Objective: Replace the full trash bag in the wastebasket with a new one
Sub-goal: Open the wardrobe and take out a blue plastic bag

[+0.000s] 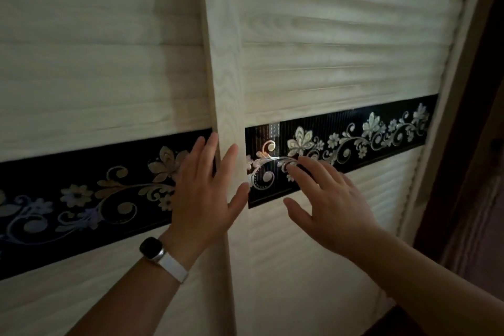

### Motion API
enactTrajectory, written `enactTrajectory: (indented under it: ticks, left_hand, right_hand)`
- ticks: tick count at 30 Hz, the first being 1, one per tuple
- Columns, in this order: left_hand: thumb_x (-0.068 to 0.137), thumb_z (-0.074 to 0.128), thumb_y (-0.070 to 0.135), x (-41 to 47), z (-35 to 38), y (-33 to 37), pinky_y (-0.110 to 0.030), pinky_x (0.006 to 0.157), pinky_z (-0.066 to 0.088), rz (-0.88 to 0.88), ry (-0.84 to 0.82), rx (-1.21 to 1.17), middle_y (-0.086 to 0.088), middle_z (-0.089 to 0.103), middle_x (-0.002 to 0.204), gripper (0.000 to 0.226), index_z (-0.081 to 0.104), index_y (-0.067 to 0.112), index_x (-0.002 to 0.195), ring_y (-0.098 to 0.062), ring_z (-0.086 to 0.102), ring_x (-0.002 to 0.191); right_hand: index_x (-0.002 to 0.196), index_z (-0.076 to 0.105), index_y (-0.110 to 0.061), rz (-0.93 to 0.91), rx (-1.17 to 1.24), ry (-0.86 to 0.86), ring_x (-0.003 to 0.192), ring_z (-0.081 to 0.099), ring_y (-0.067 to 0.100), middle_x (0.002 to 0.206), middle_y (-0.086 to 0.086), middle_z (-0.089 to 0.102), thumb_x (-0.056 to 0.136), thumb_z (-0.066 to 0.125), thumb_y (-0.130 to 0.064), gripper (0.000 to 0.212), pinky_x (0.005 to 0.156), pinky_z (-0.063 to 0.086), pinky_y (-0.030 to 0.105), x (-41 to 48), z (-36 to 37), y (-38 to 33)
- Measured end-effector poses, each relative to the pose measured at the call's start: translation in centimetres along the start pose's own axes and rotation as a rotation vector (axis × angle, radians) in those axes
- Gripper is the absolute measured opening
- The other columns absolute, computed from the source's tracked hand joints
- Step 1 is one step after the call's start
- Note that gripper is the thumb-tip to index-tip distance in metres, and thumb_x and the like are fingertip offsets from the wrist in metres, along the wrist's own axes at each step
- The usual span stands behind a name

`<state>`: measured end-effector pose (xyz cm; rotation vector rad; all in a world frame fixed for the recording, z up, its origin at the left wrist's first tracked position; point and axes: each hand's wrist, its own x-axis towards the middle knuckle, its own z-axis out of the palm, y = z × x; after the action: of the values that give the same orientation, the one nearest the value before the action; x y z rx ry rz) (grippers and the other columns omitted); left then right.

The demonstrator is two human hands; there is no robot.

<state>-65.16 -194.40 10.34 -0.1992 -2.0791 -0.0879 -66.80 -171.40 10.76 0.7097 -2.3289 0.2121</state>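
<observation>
A cream, wood-grained louvred left door panel [95, 63] and a matching louvred right door panel [341, 43] stand side by side, filling the view. A pale vertical wooden stile [222, 63] runs between them, lying in front of the left panel's edge. A black horizontal band with floral scrollwork [354, 142] crosses both panels at mid height. The left hand [203, 196] lies flat over the stile and the band. The right hand [331, 204] lies just right of it, on the right panel. A dark wooden frame [474, 144] stands at far right.
</observation>
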Motion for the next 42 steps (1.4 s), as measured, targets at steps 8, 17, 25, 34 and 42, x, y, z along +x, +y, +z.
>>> enactTrajectory:
  ticks: [8,17,25,34,42]
  left_hand:
    - [0.087,0.060,0.048,2.5,5.4,-2.1,-0.050,0.118,0.018,0.054,0.138,-0.028,-0.023,0.014,0.154,0.081,0.025,0.008,0.148,-0.040,0.013,0.146]
    - [0.083,0.065,0.036,2.8,7.7,-2.5,-0.045,0.117,0.024,0.121,0.239,-0.092,-0.027,0.013,0.152,0.086,0.017,0.005,0.147,-0.034,0.013,0.148]
    - [0.080,0.064,0.042,3.2,9.1,-1.9,-0.050,0.112,0.031,0.098,0.243,0.007,-0.028,0.016,0.150,0.089,0.018,0.004,0.146,-0.038,0.018,0.142]
    - [0.084,0.061,0.039,4.6,11.3,1.4,-0.041,0.118,0.021,0.060,0.251,0.043,-0.029,0.015,0.150,0.083,0.022,0.000,0.146,-0.034,0.012,0.146]
    - [0.081,0.065,0.037,6.4,14.8,4.2,-0.040,0.118,0.022,0.080,0.248,-0.017,-0.025,0.007,0.153,0.085,0.021,0.002,0.146,-0.032,0.010,0.149]
  right_hand:
    - [0.143,0.035,-0.019,-0.084,0.032,0.236,0.139,0.031,0.029,0.151,0.012,0.037,0.092,0.045,-0.051,0.062,0.110,0.027,0.044,6.8,6.1,1.5]
    - [0.150,0.022,-0.020,-0.177,0.083,0.565,0.144,0.019,0.035,0.152,0.019,0.023,0.092,0.037,-0.053,0.069,0.113,0.023,0.057,10.8,14.3,2.2]
    - [0.152,0.019,-0.022,-0.213,0.077,0.694,0.144,0.021,0.036,0.160,0.009,0.012,0.092,0.029,-0.055,0.069,0.113,0.022,0.057,12.0,16.6,3.5]
    - [0.151,0.020,-0.021,-0.191,0.082,0.704,0.142,0.024,0.037,0.149,0.022,0.028,0.093,0.028,-0.055,0.068,0.111,0.025,0.059,12.4,16.6,7.0]
    - [0.151,0.023,-0.021,-0.214,0.079,0.719,0.143,0.025,0.037,0.160,0.010,0.014,0.092,0.030,-0.054,0.068,0.112,0.024,0.057,12.5,17.5,12.0]
